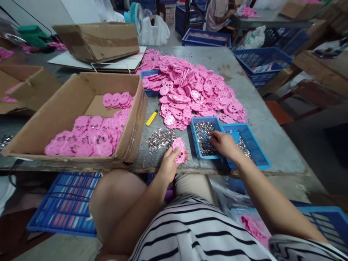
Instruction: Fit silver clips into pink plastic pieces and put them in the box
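"What is on the bench (261,112)?"

"At left, a box (137,127) with pieces (95,141) inside. Right of it, toward the back, a heap (201,87). Between them, a screwdriver (151,118)."

"And nearer the person?"

"Loose metal bits (161,140), then rightward, a tray (193,141) and a second tray (262,157) beside it, both holding bits."

The held piece (178,145) is pink, trays (257,154) blue, metal bits (161,139) silvery, shirt (201,232) black-striped white.
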Demonstrator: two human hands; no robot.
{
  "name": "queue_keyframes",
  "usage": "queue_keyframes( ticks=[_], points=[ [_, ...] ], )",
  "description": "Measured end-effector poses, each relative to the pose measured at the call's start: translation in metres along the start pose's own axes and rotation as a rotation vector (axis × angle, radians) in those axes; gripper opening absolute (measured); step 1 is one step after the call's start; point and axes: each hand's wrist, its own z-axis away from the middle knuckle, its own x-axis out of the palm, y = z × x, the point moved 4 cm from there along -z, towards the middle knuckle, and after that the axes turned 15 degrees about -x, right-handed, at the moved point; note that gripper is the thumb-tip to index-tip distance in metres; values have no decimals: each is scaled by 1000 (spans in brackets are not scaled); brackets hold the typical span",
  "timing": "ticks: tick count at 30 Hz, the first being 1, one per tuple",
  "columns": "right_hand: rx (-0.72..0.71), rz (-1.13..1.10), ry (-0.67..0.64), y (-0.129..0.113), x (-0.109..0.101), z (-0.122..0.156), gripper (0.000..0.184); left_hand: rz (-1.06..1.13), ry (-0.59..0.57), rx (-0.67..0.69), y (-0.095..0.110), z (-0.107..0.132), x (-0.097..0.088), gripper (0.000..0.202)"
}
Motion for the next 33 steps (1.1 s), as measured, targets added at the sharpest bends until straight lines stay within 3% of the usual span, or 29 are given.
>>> queue_keyframes(
  ticks=[3,7,12,16,19,29,33],
  points=[
    [-33,-107,76,7,-3,-1,16,21,33,-9,-1,2,-1,35],
    [46,-418,196,6,-7,6,6,85,81,-48,-4,8,-2,31],
    [-42,-854,263,-35,6,22,19,76,8,-97,-11,16,5,34],
    [-251,-900,301,-68,23,29,19,59,-52,-83,-12,19,9,38],
    [-323,-913,321,-77,32,30,18,73,-80,-74,-10,21,10,36],
    [-256,-1137,158,-83,34,29,24,62,-71,-76,-5,23,12,40],
    [-190,-1224,186,-84,34,32,22,-10,77,105,2,26,10,39]
  ],
)
